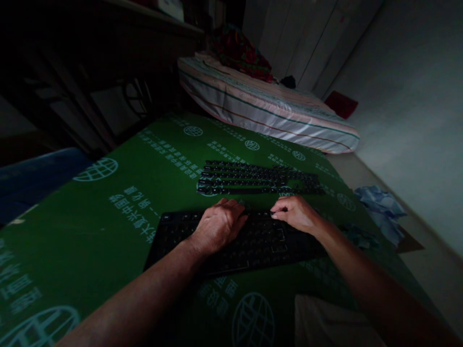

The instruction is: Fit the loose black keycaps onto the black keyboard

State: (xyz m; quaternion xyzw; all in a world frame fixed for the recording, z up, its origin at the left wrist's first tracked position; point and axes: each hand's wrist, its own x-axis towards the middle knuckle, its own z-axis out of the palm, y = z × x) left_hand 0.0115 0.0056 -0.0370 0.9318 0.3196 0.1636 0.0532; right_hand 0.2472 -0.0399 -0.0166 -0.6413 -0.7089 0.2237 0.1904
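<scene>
A black computer keyboard (231, 250) lies on the green sheet, many of its keycap places bare. Over its upper middle rests my left hand (220, 221), fingers bent together at the keyboard's top edge; the fingertips are partly hidden. My right hand (294, 212) is closed in a pinch at the top row, right of the middle, with a small black keycap (272, 213) between thumb and fingers. Beyond the keyboard, loose black keycaps (238, 176) lie in several rows, set out like a keyboard layout.
The green printed sheet (126, 231) covers the work surface. A pale cloth (325, 320) lies at the near right, and a crumpled cloth (361, 236) near the right edge. Behind stands a bed with a striped sheet (267, 111). Something blue (39, 178) is at left. The room is dim.
</scene>
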